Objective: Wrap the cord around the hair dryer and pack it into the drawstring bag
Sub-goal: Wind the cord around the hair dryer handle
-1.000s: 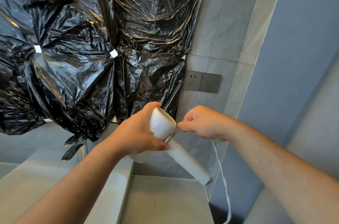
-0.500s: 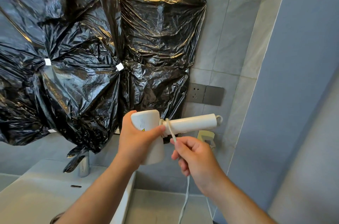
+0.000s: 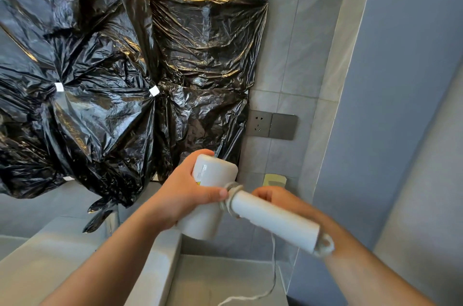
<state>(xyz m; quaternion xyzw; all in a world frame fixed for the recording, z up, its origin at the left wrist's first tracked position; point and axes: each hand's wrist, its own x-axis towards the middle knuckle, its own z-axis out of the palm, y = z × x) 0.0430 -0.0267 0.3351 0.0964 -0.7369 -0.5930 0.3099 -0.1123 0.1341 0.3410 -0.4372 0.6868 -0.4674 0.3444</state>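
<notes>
Several cord [image 3: 231, 199] turns bunched where hair dryer [image 3: 215, 195] handle joins barrel, held above basin surface [image 3: 225, 280]. Left hand [image 3: 183, 198] fingers clamped round barrel; right hand [image 3: 273, 196] behind handle, grip hidden. Likely light, rigid, slick plastic; cord limp, prone to slipping.

This is a bathroom. It has grey wall tiles [image 3: 290, 60], a white sink [image 3: 82, 253], a wall socket [image 3: 259, 123], and a mirror covered with black plastic bags [image 3: 120, 75].
</notes>
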